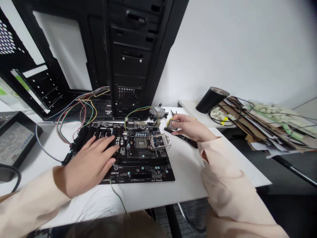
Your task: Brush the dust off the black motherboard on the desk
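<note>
A black motherboard (151,177) lies flat on the white table. My left hand (92,162) rests palm down across its left part, fingers stretched out and slightly apart. On the board, the CPU socket (141,143) is uncovered, and its metal load frame (158,142) is swung up to the right. To the right of the board, my right hand (189,126) pinches a small grey square CPU (172,124) between thumb and fingers, above the table and apart from the socket. Behind the fingers are pliers (173,113), partly hidden, and a dark long item (184,138).
An open black computer case (131,72) stands behind the board, with coloured wires (81,102) running out. A CPU cooler (158,112) sits by its corner. At left is a power supply (15,142); at right, a black cylinder (211,99) and stacked cardboard (237,122).
</note>
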Demonstrator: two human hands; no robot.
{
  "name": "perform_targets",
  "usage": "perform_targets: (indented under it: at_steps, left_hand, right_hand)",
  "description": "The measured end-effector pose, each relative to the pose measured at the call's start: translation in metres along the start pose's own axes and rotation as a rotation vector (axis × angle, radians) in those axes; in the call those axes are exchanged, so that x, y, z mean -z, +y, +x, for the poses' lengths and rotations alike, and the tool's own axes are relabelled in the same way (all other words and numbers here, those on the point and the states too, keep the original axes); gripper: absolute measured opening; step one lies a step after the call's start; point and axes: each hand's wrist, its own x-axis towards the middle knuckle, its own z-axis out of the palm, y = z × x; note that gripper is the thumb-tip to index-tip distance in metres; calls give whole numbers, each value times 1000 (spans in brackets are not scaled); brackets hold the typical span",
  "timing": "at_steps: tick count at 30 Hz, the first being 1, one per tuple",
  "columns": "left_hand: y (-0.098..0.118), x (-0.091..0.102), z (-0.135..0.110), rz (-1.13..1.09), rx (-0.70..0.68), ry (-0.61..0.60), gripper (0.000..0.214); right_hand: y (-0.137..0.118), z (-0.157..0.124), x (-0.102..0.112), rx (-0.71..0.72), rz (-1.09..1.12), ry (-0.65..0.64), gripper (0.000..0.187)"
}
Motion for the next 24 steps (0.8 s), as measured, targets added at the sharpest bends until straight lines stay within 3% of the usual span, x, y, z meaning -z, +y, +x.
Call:
perform_targets:
  at_steps: [4, 10, 19, 24]
  left_hand:
    - [0, 0, 0, 8, -15, 10, 47]
    - [-1, 0, 0, -11, -5, 15, 47]
    - [-4, -1, -2, -28, -13, 14, 46]
    - [-3, -1, -1, -16, -12, -4, 47]
  right_hand:
    - [3, 0, 7, 78, -210, 36, 17]
    - [-5, -10, 7, 100, -482, -149, 17]
    - [-7, -15, 8, 102, -737, -122, 10]
    - [0, -8, 18, 44, -810, -32, 10]
